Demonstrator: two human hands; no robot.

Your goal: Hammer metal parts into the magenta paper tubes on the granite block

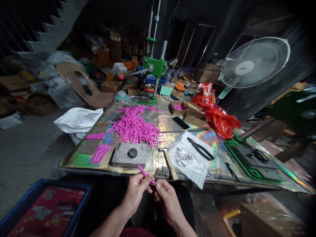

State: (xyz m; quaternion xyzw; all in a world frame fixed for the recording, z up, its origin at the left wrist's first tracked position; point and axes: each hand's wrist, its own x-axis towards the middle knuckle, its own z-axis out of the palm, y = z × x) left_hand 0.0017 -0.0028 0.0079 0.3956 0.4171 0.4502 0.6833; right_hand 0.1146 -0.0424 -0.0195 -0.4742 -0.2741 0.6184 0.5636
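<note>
Just off the near edge of the table, my left hand (137, 189) pinches a thin pink stick (142, 170) that slants down to the right. At its lower end the fingertips of my right hand (167, 195) are closed on it; whether they also hold a small part is hidden. A grey stone block (128, 161) with a round dark disc (132, 152) on top lies beyond my left hand. Beyond my right hand rests a hammer (170, 164) with a wooden handle. Small metal pieces (182, 156) are heaped on a white sheet (197, 171).
A large pile of pink sticks (135, 126) covers the middle, with sorted bundles (100, 153) at left. Black-handled pliers (200, 148), a phone (180, 123), small cardboard boxes (195, 117) and green presses (154, 67) stand around. A blue bin (86, 194) is lower left.
</note>
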